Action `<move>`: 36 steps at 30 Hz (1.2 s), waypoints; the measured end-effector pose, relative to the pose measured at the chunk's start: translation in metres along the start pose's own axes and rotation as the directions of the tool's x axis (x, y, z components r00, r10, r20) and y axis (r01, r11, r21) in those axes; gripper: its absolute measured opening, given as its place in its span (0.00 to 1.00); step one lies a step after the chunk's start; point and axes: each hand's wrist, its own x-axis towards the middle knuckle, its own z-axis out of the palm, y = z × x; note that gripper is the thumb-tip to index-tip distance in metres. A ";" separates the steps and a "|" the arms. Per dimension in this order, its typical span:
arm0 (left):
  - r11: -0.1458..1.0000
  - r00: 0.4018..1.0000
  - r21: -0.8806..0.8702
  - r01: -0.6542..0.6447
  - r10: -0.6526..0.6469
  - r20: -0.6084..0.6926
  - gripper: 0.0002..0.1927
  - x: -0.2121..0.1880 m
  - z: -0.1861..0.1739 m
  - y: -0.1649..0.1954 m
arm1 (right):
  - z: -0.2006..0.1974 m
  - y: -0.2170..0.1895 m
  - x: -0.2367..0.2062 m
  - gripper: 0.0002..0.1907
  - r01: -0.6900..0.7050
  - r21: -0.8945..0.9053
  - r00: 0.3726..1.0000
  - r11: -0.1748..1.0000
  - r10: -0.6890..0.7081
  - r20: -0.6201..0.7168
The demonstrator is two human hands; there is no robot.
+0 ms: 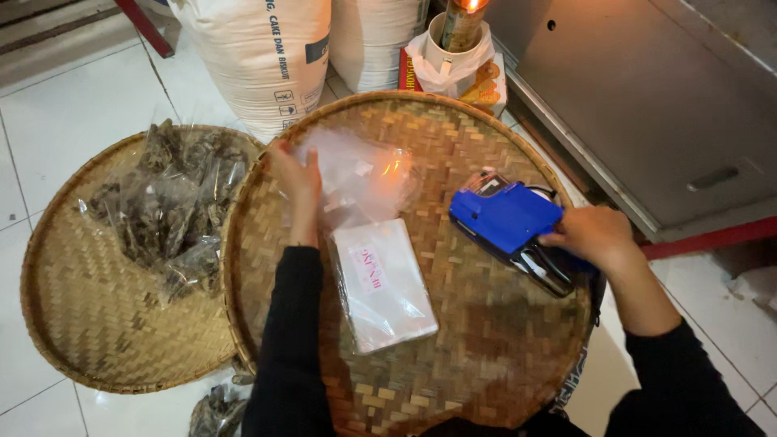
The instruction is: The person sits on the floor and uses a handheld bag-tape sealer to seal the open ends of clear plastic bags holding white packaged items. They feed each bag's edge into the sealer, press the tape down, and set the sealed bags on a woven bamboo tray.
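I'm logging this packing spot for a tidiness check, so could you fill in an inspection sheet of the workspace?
Surface: large round woven tray on a white tiled floor.
Job's things: blue label gun; loose clear bags; flat stack of clear bags.
Clutter: second woven tray with bagged dark dried goods.
Hands: left hand on the loose bags; right hand gripping the label gun.
Cables: nothing seen.
Surroundings: white sacks, a lit candle in a cup, grey metal cabinet.
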 end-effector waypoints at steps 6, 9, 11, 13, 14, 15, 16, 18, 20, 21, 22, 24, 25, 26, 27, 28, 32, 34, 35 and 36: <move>0.963 0.895 -0.022 0.270 -0.259 -0.362 0.30 -0.024 -0.029 0.021 | -0.038 -0.099 0.061 0.20 0.519 0.383 0.815 0.764 -0.308 -0.491; 0.903 0.813 0.002 0.430 -0.386 -0.435 0.35 -0.048 -0.033 0.048 | -0.042 -0.156 0.127 0.22 0.659 0.489 0.742 0.572 -0.386 -0.548; 0.867 0.772 -0.018 0.499 -0.453 -0.445 0.38 -0.062 -0.038 0.057 | -0.044 -0.189 0.162 0.24 0.681 0.467 0.707 0.564 -0.341 -0.619; 0.803 0.702 -0.081 0.590 -0.560 -0.440 0.39 -0.070 -0.039 0.056 | -0.046 -0.213 0.184 0.30 0.740 0.440 0.605 0.508 -0.219 -0.765; 0.778 0.672 -0.090 0.622 -0.589 -0.448 0.39 -0.071 -0.038 0.053 | -0.046 -0.219 0.190 0.32 0.678 0.462 0.666 0.571 -0.212 -0.716; 0.751 0.641 -0.100 0.652 -0.617 -0.457 0.40 -0.071 -0.035 0.048 | -0.048 -0.224 0.192 0.33 0.614 0.475 0.720 0.631 -0.200 -0.664; 0.725 0.607 -0.111 0.680 -0.642 -0.468 0.40 -0.071 -0.031 0.043 | -0.051 -0.230 0.194 0.34 0.547 0.481 0.769 0.685 -0.185 -0.612; 0.666 0.566 -0.393 0.634 -0.746 -0.352 0.40 -0.066 -0.016 0.034 | -0.050 -0.237 0.197 0.39 0.472 0.526 0.834 0.707 -0.165 -0.527; 0.610 0.557 -0.494 0.619 -0.785 -0.271 0.39 -0.068 -0.005 0.028 | -0.048 -0.240 0.197 0.43 0.502 0.582 0.830 0.640 -0.168 -0.531; 0.611 0.562 -0.470 0.637 -0.785 -0.259 0.39 -0.069 -0.001 0.027 | -0.048 -0.240 0.198 0.44 0.569 0.606 0.792 0.555 -0.174 -0.585; 0.613 0.571 -0.448 0.650 -0.784 -0.244 0.39 -0.069 0.001 0.026 | -0.047 -0.240 0.199 0.46 0.633 0.618 0.749 0.465 -0.168 -0.641; 0.630 0.646 -0.526 0.572 -0.741 -0.185 0.39 -0.069 0.001 0.022 | -0.045 -0.240 0.202 0.40 0.457 0.630 0.879 0.628 -0.209 -0.429; 0.633 0.682 -0.563 0.531 -0.714 -0.159 0.39 -0.067 0.000 0.021 | -0.044 -0.240 0.204 0.39 0.366 0.610 0.926 0.703 -0.212 -0.312; 0.608 0.670 -0.598 0.521 -0.726 -0.154 0.38 -0.065 -0.002 0.019 | -0.043 -0.240 0.206 0.39 0.388 0.627 0.920 0.675 -0.249 -0.302; 0.583 0.659 -0.632 0.511 -0.738 -0.149 0.37 -0.062 -0.004 0.016 | -0.042 -0.241 0.207 0.38 0.409 0.645 0.913 0.646 -0.287 -0.292; 0.558 0.647 -0.663 0.499 -0.749 -0.143 0.36 -0.060 -0.005 0.014 | -0.041 -0.242 0.208 0.38 0.428 0.663 0.903 0.615 -0.324 -0.282; 0.486 0.644 -0.705 0.517 -0.764 -0.054 0.35 -0.055 -0.004 0.007 | -0.043 -0.248 0.210 0.33 0.537 0.705 0.828 0.464 -0.449 -0.336; 0.488 0.666 -0.731 0.477 -0.743 -0.062 0.34 -0.052 -0.003 0.007 | -0.046 -0.253 0.209 0.30 0.587 0.757 0.769 0.285 -0.488 -0.413; 0.515 0.676 -0.694 0.503 -0.735 -0.056 0.31 -0.051 -0.004 0.008 | -0.046 -0.255 0.207 0.28 0.541 0.788 0.798 0.294 -0.474 -0.371; 0.542 0.689 -0.659 0.522 -0.723 -0.048 0.29 -0.049 -0.005 0.006 | -0.044 -0.256 0.205 0.26 0.498 0.813 0.824 0.302 -0.458 -0.335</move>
